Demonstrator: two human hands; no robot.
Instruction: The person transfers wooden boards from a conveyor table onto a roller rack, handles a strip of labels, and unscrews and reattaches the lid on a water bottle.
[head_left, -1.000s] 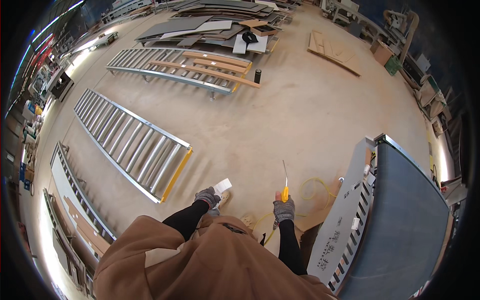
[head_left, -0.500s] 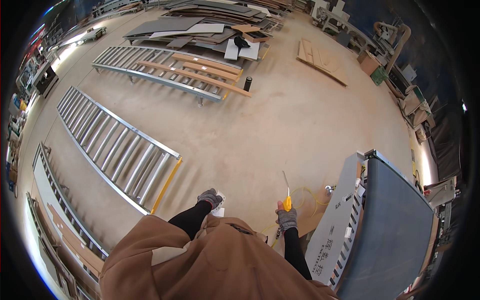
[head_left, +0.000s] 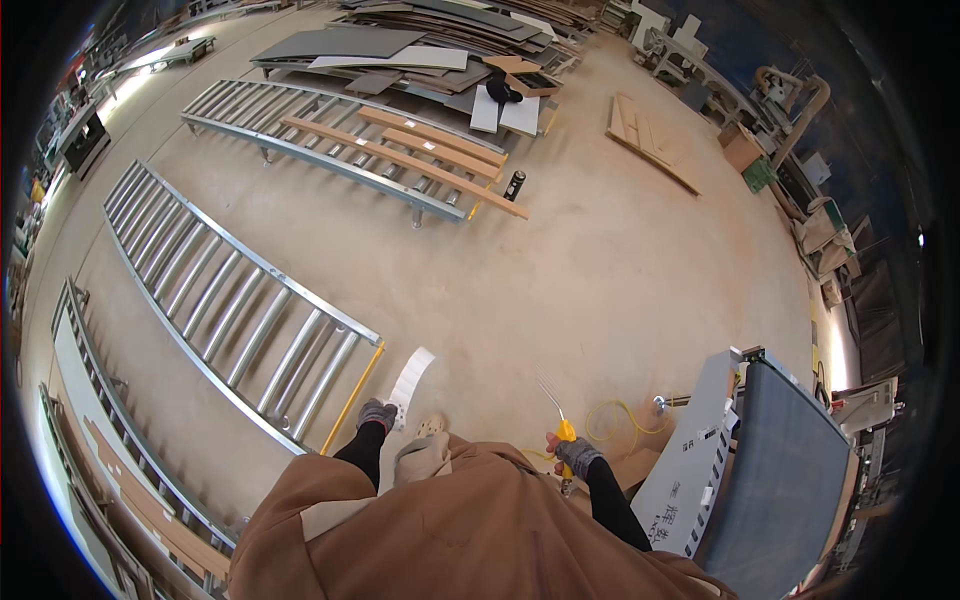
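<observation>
1. Gripping a white paper strip (head_left: 411, 380) in the left hand (head_left: 378, 413), apparently closed on its near end; extending forward in a curve, just right of the yellow end bar (head_left: 354, 396) of a roller conveyor (head_left: 265, 262). Cannot tell the exact finger placement.
2. Clasping a yellow-handled air blow gun (head_left: 567, 430) in the right hand (head_left: 576, 456), wrapped round the handle; aiming its thin metal nozzle (head_left: 551, 398) forward and slightly left.
3. Lying near the right hand, looped on the floor: a yellow hose (head_left: 612, 402), left of the grey side panel (head_left: 690, 465) of a dark-belted machine (head_left: 785, 455).
4. Looks, as a judgement, like a carrying step: strip and blow gun both in hand, well apart, neither visibly applied to anything.
5. Probably calls next for guarding the strip's loose end from creasing, pointing the nozzle away from it, and allowing hose slack before any reach.
</observation>
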